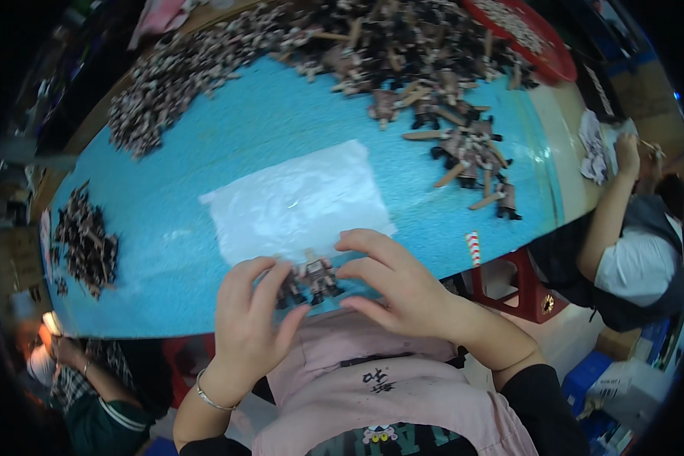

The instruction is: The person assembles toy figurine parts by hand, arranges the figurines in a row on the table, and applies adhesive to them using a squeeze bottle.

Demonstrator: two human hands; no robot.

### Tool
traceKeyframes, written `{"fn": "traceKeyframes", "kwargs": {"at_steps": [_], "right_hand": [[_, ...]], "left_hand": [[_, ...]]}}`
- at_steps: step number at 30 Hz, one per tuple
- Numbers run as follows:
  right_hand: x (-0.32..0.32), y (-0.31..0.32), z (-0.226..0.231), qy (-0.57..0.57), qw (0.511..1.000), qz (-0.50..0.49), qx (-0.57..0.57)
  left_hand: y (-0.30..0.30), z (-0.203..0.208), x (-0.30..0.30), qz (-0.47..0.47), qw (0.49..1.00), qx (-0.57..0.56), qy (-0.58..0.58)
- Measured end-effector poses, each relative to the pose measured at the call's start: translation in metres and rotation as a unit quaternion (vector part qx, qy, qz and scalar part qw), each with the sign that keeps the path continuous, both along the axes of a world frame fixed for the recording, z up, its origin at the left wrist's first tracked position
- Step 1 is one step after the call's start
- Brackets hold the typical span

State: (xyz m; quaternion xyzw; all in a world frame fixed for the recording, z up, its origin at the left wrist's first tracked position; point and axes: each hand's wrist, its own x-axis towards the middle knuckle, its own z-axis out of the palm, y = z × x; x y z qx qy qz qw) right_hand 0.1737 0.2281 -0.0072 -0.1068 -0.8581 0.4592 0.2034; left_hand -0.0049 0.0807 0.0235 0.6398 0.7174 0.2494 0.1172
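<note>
Two small toy figures in brown and dark colours lie side by side at the near edge of the table. The right-hand figure (321, 278) shows in full, between my two hands. My left hand (249, 313) curves beside the other figure (289, 287) and partly covers it. Its thumb and fingers are apart, and I cannot make out whether they touch it. To the right, my right hand (399, 287) has its fingers spread and bent toward the figures, with nothing in them. A white sheet (296, 199) lies flat just beyond both figures.
Small brown parts (159, 99) and figures with flat wooden sticks (463, 144) heap along the far side. A dark pile (87, 239) sits at left on the blue tabletop (156, 228). A red tray (562, 64) stands far right. Two people (638, 243) (106, 387) sit nearby.
</note>
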Motion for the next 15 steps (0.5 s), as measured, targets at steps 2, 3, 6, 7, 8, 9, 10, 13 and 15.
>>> {"fn": "traceKeyframes", "kwargs": {"at_steps": [2, 3, 6, 7, 8, 9, 10, 13, 15], "right_hand": [[0.017, 0.013, 0.005, -0.006, 0.998, -0.053, 0.036], [0.028, 0.023, 0.009, -0.011, 0.993, -0.097, 0.068], [0.052, 0.057, 0.021, -0.042, 0.960, -0.195, 0.196], [0.055, 0.066, 0.025, -0.045, 0.959, -0.199, 0.196], [0.057, 0.073, 0.030, -0.079, 0.948, -0.225, 0.211], [0.059, 0.079, 0.033, -0.115, 0.934, -0.254, 0.224], [0.058, 0.085, 0.031, -0.112, 0.934, -0.255, 0.224], [0.054, 0.097, 0.022, -0.144, 0.928, -0.206, 0.277], [0.052, 0.097, 0.023, -0.144, 0.930, -0.201, 0.271]], "left_hand": [[0.004, 0.003, -0.001, -0.015, 0.999, 0.027, 0.018], [0.013, 0.006, 0.003, -0.018, 0.999, 0.027, -0.003], [0.047, 0.009, 0.011, -0.080, 0.995, 0.057, 0.012], [0.067, 0.009, 0.014, -0.085, 0.995, 0.058, 0.010], [0.088, 0.009, 0.019, -0.124, 0.989, 0.079, 0.016], [0.112, 0.008, 0.024, -0.166, 0.981, 0.100, 0.021], [0.132, 0.004, 0.029, -0.182, 0.977, 0.111, 0.006], [0.185, -0.006, 0.045, -0.214, 0.967, 0.140, -0.013], [0.208, -0.017, 0.055, -0.227, 0.965, 0.129, -0.004]]}}
